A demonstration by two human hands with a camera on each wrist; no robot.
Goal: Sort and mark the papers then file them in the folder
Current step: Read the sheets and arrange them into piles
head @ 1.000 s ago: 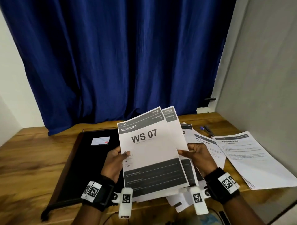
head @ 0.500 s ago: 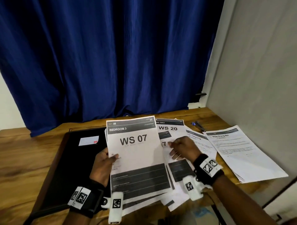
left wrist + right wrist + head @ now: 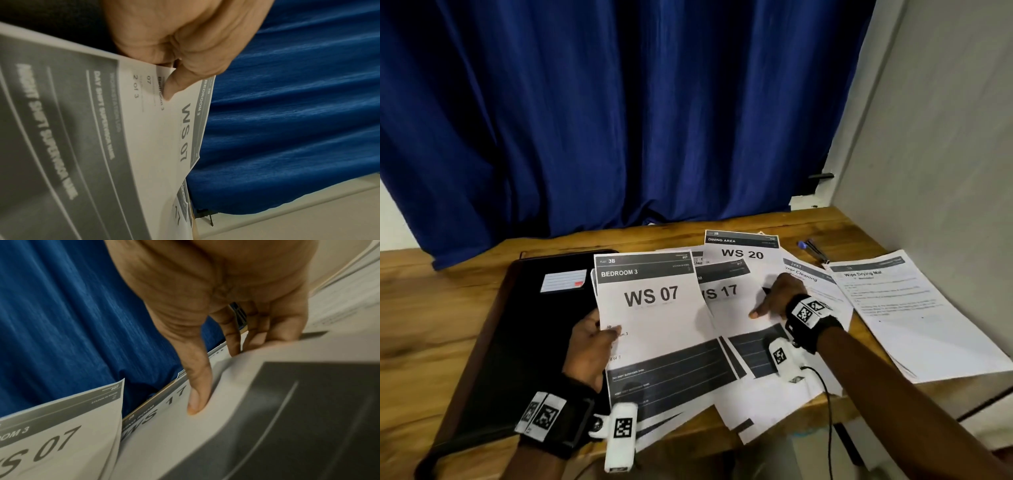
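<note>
WS 07 sheet (image 3: pixel 654 308) is pinched at its left edge by the left hand (image 3: pixel 589 346), raised over the black folder (image 3: pixel 517 325). WS 17 sheet (image 3: pixel 726 308) is pressed flat on the counter (image 3: pixel 431 308) by the right hand (image 3: pixel 777 298), fingers (image 3: pixel 197 395) straight. Sheets are best slid singly, the stack held steady, labels kept readable.
</note>
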